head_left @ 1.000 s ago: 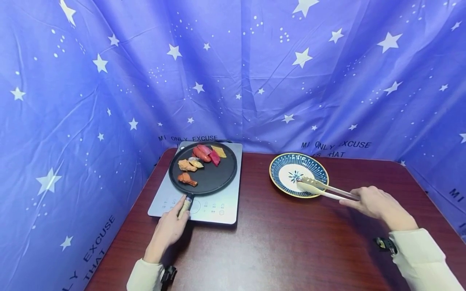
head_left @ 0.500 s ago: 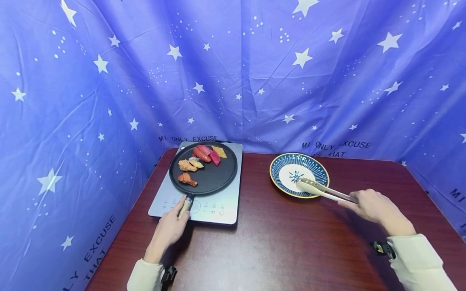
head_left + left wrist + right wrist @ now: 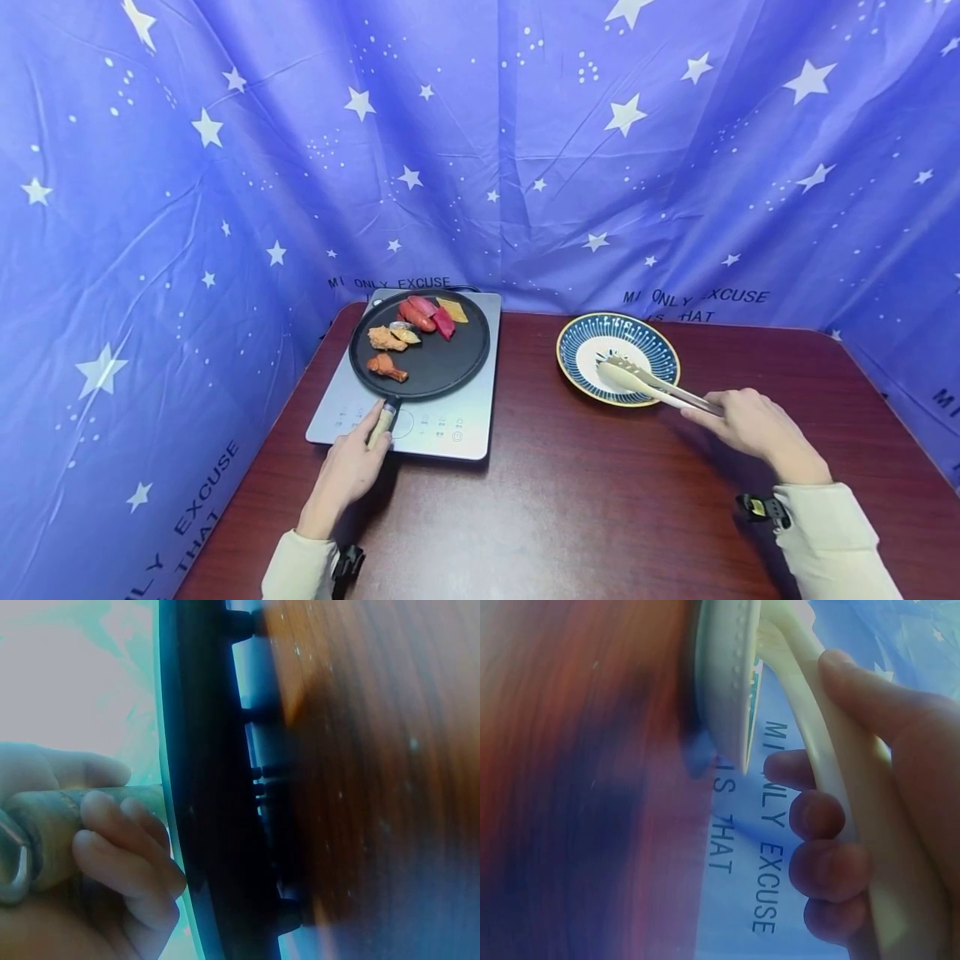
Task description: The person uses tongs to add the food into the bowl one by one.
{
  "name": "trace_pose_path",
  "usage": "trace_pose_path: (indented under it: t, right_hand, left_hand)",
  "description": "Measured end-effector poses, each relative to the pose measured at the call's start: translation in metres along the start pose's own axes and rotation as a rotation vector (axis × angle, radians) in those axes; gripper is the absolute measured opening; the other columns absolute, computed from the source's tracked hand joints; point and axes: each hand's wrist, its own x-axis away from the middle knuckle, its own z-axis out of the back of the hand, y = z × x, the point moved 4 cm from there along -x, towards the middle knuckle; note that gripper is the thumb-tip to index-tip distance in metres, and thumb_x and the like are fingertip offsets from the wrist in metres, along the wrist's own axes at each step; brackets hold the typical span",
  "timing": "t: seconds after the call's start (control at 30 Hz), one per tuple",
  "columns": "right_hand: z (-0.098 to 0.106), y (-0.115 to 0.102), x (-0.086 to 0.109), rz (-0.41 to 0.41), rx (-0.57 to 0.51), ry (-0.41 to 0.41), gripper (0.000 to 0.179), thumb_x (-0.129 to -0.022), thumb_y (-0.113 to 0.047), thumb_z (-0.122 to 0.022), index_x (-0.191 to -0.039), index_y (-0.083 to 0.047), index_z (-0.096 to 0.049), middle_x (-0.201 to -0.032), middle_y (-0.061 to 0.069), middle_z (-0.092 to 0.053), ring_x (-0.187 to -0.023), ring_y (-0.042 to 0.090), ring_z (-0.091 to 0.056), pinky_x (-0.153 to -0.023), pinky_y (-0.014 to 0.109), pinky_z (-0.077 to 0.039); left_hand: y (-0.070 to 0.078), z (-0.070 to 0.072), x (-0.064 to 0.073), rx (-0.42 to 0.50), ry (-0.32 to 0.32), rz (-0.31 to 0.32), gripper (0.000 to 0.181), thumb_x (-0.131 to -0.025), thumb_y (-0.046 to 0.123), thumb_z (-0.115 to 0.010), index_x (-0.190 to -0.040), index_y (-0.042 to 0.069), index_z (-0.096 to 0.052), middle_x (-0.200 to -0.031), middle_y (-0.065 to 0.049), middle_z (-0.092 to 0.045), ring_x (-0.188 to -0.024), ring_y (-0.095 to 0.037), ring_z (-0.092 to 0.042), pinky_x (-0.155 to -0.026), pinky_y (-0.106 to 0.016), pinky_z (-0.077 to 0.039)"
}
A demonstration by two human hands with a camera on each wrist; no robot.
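Observation:
My left hand (image 3: 348, 471) grips the handle (image 3: 56, 825) of a flat black frying pan (image 3: 442, 367) on a silver induction cooker (image 3: 472, 442). In the pan lie a drumstick (image 3: 387, 367), a fried-looking piece (image 3: 386, 338), a red sausage-like piece (image 3: 415, 317), a dark pink piece (image 3: 444, 325) and a yellow flat piece (image 3: 453, 311). At the right, my right hand (image 3: 757, 429) holds cream-and-metal tongs (image 3: 652, 387), fingers wrapped round their arms in the right wrist view. The tong tips are over the patterned plate (image 3: 573, 333); whether they hold anything cannot be told.
Both cooker and plate stand on a dark red-brown wooden table (image 3: 540, 500), toward its back edge. A blue curtain (image 3: 525, 167) with white stars hangs behind and at the sides. Dark wrist cameras (image 3: 765, 508) are strapped below the hands.
The right hand and tongs have shifted left, their tips now nearer the plate's middle. The tong arms have drawn closer together. My left hand keeps its grip on the pan handle.

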Motion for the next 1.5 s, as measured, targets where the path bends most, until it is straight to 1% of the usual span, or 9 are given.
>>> trace_pose_path:
  t: [0.1,0.3,0.6,0.7,0.8,0.9,1.1,1.33,1.5]
  right_hand:
    - [0.0,-0.003,-0.003,-0.001,-0.015,0.01,0.034,-0.087,-0.046,-0.063,-0.068,-0.019,-0.057,-0.054,-0.007,-0.04,-0.052,0.015,-0.042,-0.049,0.037,-0.034]
    - [0.0,-0.009,-0.008,-0.004,-0.057,0.01,0.033,-0.087,-0.045,-0.062,-0.068,-0.02,-0.056,-0.055,-0.007,-0.039,-0.053,0.014,-0.04,-0.05,0.034,-0.032]
    - [0.002,-0.017,-0.016,-0.031,-0.129,-0.002,0.034,-0.089,-0.047,-0.059,-0.076,-0.016,-0.063,-0.056,-0.006,-0.039,-0.055,0.014,-0.042,-0.053,0.034,-0.032]
    - [0.001,-0.017,-0.018,-0.046,-0.146,0.001,0.035,-0.09,-0.048,-0.058,-0.076,-0.016,-0.063,-0.055,-0.006,-0.039,-0.055,0.014,-0.041,-0.054,0.033,-0.031]
    - [0.0,-0.019,-0.019,-0.036,-0.167,0.008,0.033,-0.091,-0.045,-0.058,-0.078,-0.016,-0.065,-0.055,-0.007,-0.037,-0.054,0.014,-0.04,-0.053,0.032,-0.031]
    - [-0.002,-0.023,-0.021,-0.015,-0.193,0.024,0.031,-0.091,-0.042,-0.059,-0.075,-0.016,-0.064,-0.054,-0.008,-0.035,-0.052,0.012,-0.037,-0.05,0.03,-0.029]
    - [0.0,-0.032,-0.025,0.01,-0.224,0.064,0.033,-0.091,-0.04,-0.06,-0.068,-0.017,-0.058,-0.052,-0.009,-0.032,-0.049,0.01,-0.033,-0.048,0.028,-0.027]
    - [0.002,-0.036,-0.026,-0.01,-0.247,0.05,0.036,-0.092,-0.041,-0.058,-0.07,-0.013,-0.061,-0.053,-0.008,-0.032,-0.05,0.01,-0.034,-0.05,0.029,-0.028]
    - [-0.001,-0.038,-0.027,-0.02,-0.257,0.043,0.037,-0.092,-0.042,-0.058,-0.067,-0.015,-0.057,-0.053,-0.009,-0.031,-0.051,0.01,-0.033,-0.05,0.029,-0.029]
  left_hand:
    - [0.0,-0.001,0.0,-0.003,0.001,0.0,0.055,-0.094,0.032,-0.051,-0.147,0.022,-0.038,-0.102,-0.019,-0.062,-0.066,-0.024,-0.049,-0.06,-0.039,-0.04]
    - [-0.001,-0.001,-0.001,-0.009,0.0,0.002,0.055,-0.094,0.033,-0.05,-0.147,0.022,-0.038,-0.109,-0.021,-0.062,-0.07,-0.025,-0.051,-0.063,-0.041,-0.042]
    - [-0.001,-0.001,-0.001,-0.012,-0.003,0.005,0.055,-0.095,0.034,-0.049,-0.147,0.023,-0.037,-0.108,-0.021,-0.062,-0.069,-0.025,-0.051,-0.061,-0.039,-0.041]
    - [-0.001,-0.003,-0.002,-0.013,-0.001,0.0,0.055,-0.095,0.033,-0.049,-0.147,0.022,-0.038,-0.109,-0.021,-0.062,-0.07,-0.025,-0.052,-0.063,-0.041,-0.042]
    - [-0.001,-0.004,-0.002,-0.013,0.002,-0.008,0.055,-0.094,0.033,-0.049,-0.147,0.022,-0.038,-0.111,-0.02,-0.062,-0.072,-0.025,-0.052,-0.065,-0.042,-0.042]
    - [-0.002,-0.004,-0.003,-0.01,0.008,-0.015,0.055,-0.094,0.034,-0.049,-0.146,0.021,-0.039,-0.113,-0.02,-0.062,-0.073,-0.025,-0.053,-0.065,-0.042,-0.043]
    - [-0.005,-0.001,-0.002,-0.021,0.006,-0.004,0.055,-0.094,0.034,-0.048,-0.147,0.02,-0.037,-0.117,-0.022,-0.061,-0.075,-0.027,-0.054,-0.066,-0.045,-0.043]
    - [-0.002,-0.002,-0.001,-0.004,0.007,0.0,0.055,-0.094,0.034,-0.049,-0.147,0.021,-0.038,-0.119,-0.021,-0.06,-0.078,-0.027,-0.055,-0.069,-0.046,-0.043]
    - [-0.002,-0.002,-0.002,-0.016,0.001,0.007,0.055,-0.094,0.035,-0.048,-0.147,0.022,-0.038,-0.117,-0.021,-0.061,-0.075,-0.026,-0.053,-0.067,-0.044,-0.043]
